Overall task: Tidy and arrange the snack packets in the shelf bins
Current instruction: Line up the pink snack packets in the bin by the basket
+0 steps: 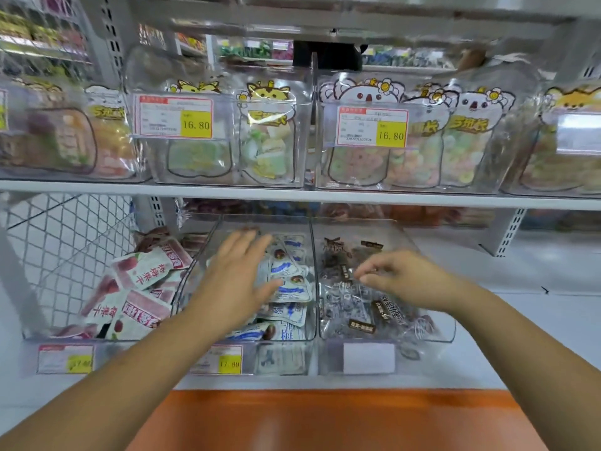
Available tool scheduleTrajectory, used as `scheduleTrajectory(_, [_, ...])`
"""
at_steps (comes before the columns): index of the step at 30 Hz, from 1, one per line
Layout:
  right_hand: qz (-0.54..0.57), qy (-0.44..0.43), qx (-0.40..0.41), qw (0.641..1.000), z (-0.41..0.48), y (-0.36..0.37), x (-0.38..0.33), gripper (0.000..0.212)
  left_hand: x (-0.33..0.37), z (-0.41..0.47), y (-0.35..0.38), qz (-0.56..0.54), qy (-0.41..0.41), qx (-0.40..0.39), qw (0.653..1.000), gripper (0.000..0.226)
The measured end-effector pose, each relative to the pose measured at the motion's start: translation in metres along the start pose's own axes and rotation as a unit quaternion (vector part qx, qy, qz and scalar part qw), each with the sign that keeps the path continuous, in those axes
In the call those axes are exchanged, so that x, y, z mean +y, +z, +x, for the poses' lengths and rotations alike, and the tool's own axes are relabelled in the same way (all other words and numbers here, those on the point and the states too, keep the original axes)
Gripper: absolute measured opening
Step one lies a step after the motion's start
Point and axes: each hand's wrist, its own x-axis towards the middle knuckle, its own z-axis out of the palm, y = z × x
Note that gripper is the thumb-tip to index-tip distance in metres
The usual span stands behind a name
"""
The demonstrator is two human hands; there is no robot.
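The white-and-blue foil snack packets (290, 289) lie in the middle clear plastic bin (282, 358) on the lower shelf, overlapping in a rough row from back to front, so that bin looks partly ordered but not yet squared up. The transparent snack packets with dark brown labels (359, 309) in the right-hand clear plastic bin (434, 335) lie in a loose heap. The red-and-white fruit snack packets (140, 286) in the left-hand clear bin (34, 335) are tumbled at all angles, and they look like the largest job left. The left hand (234, 275) is spread flat, fingers straight, palm down on or just above the white-and-blue packets. The right hand (401, 278) hovers over the transparent packets with its fingers curled and thumb and forefinger drawn close. Blur hides whether it pinches a packet. The two hands are apart, one over each bin. On the shelf above, animal-shaped sweet pouches (270, 138) stand upright.
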Motion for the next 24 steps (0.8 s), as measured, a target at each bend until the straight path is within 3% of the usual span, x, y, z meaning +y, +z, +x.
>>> scheduleTrajectory(4, [-0.191, -0.038, -0.034, 0.980, 0.020, 0.033, 0.010, 0.061, 0.032, -0.010, 0.018, -0.061, 0.118, -0.142, 0.981, 0.071])
scheduleTrajectory(8, [-0.263, -0.063, -0.067, 0.960, 0.042, 0.058, 0.013, 0.093, 0.028, -0.002, 0.034, -0.027, 0.144, -0.145, 0.978, 0.076])
scheduleTrajectory(10, [-0.275, -0.052, -0.062, 0.958, 0.049, 0.061, 0.014, 0.096, 0.025, 0.002, 0.033, -0.022, 0.142, -0.140, 0.980, 0.077])
scheduleTrajectory(14, [-0.223, -0.058, 0.072, 0.970, 0.068, 0.052, 0.020, 0.096, 0.025, 0.004, 0.033, -0.044, 0.135, -0.147, 0.979, 0.077])
scheduleTrajectory(17, [-0.220, -0.055, 0.122, 0.966, 0.083, 0.051, 0.025, 0.095, 0.025, 0.004, 0.032, -0.053, 0.133, -0.155, 0.978, 0.077])
scheduleTrajectory(21, [-0.255, -0.034, 0.217, 0.942, 0.100, 0.051, 0.036, 0.098, 0.023, 0.003, 0.032, -0.058, 0.131, -0.157, 0.977, 0.077])
scheduleTrajectory(24, [-0.292, -0.033, 0.224, 0.929, 0.106, 0.053, 0.040, 0.097, 0.023, 0.003, 0.032, -0.061, 0.134, -0.156, 0.977, 0.076])
